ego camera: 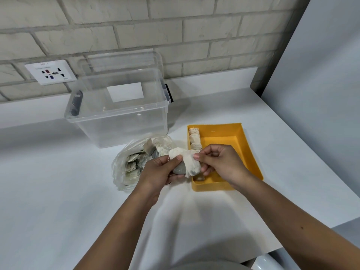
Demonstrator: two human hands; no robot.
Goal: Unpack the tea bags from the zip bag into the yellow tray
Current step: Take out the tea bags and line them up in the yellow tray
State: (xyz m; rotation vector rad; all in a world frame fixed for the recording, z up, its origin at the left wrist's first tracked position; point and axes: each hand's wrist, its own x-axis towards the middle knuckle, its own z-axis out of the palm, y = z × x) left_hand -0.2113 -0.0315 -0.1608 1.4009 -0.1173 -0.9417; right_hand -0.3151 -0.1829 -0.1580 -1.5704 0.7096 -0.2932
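Observation:
The clear zip bag (126,168) lies open on the white counter with several tea bags inside. To its right stands the yellow tray (233,133), with a row of tea bags (194,138) along its left wall. Between bag and tray, both hands hold a small bunch of tea bags (188,162) over the tray's near-left corner. My left hand (157,172) grips the bunch from below and the left. My right hand (218,162) pinches its top white paper edge with thumb and fingers. The tray's near part is hidden under my right hand.
A clear plastic storage box (118,112) with its lid leaning behind it stands at the back, just behind the zip bag. A wall socket (51,72) sits on the brick wall at left. The counter's edge runs along the right, with a grey panel (321,94) beyond it.

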